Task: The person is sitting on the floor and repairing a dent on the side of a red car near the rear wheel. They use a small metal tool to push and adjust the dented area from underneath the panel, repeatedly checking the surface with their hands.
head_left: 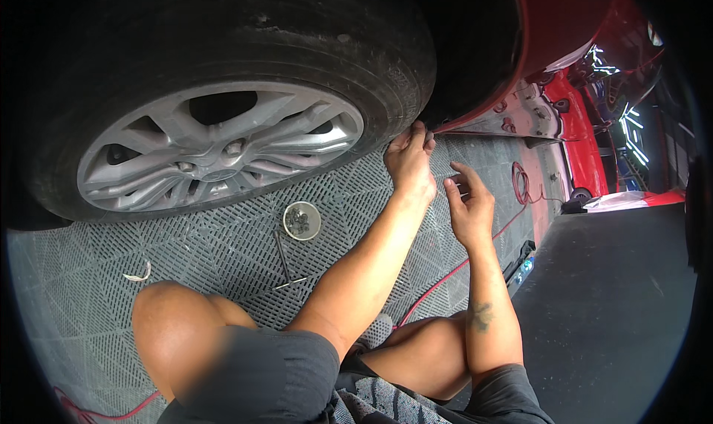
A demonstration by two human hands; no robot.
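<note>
My left hand reaches to the lower edge of the dark wheel arch, right behind the tyre. Its fingers are bent up against that edge by the red car body; whatever they grip is hidden. Off to the right, my right hand hovers with thumb and fingers curved and apart, holding nothing. The silver alloy wheel fills the upper left. On the floor below it stands a small white tub with small dark parts inside. Beside the tub lies a thin metal T-handled tool.
Grey grated floor tiles lie under the car. A red hose runs across the floor to a coil. A dark flat panel takes up the right side. A pale curved scrap lies at left.
</note>
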